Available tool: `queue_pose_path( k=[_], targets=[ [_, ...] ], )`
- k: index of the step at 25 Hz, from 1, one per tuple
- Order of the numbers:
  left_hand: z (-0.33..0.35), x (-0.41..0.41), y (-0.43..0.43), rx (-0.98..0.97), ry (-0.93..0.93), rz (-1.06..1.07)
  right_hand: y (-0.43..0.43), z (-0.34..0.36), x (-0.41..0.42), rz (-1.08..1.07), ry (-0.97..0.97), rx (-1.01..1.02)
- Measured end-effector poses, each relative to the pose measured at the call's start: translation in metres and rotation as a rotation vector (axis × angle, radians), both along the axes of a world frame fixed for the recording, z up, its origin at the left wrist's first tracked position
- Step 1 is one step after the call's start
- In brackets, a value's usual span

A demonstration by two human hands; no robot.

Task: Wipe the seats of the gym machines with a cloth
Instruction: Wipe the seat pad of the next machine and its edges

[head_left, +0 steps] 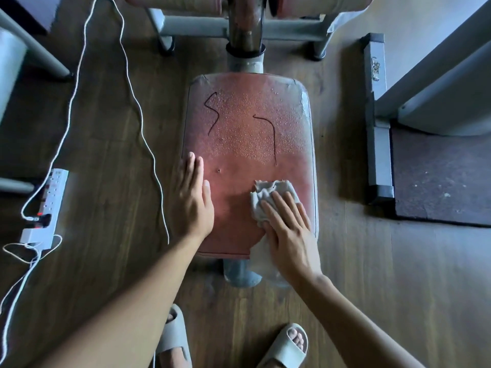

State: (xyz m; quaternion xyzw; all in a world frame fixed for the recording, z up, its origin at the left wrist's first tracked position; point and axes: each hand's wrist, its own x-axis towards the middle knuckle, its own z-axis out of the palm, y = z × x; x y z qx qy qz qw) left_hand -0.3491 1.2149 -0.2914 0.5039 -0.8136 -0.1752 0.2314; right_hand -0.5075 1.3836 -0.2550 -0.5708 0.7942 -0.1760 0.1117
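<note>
Many droplets (247, 120), red seat (233, 181), wooden floor (111, 155)

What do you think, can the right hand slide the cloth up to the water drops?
Probably yes. The right hand presses the cloth on the seat; the water drops lie just ahead, only bare seat between. The left hand rests aside.

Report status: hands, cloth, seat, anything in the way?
Left hand flat on seat, left edge. Right hand presses cloth on near right corner. Far half beaded with droplets. Cable on floor at left, off the seat.
</note>
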Motion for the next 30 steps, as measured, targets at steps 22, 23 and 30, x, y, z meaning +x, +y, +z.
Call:
queue_pose_path(
  k=[22,23,30],
  targets=[
    [0.001,-0.003,-0.002,-0.042,-0.087,0.031,-0.199,0.000,-0.102,0.115,0.096,-0.056],
    [0.000,-0.002,-0.002,-0.039,-0.082,0.028,-0.194,0.001,-0.090,0.087,0.091,-0.066],
    [0.004,-0.005,-0.002,-0.025,-0.050,0.042,-0.139,0.002,-0.113,0.486,0.137,-0.071]
  ],
)
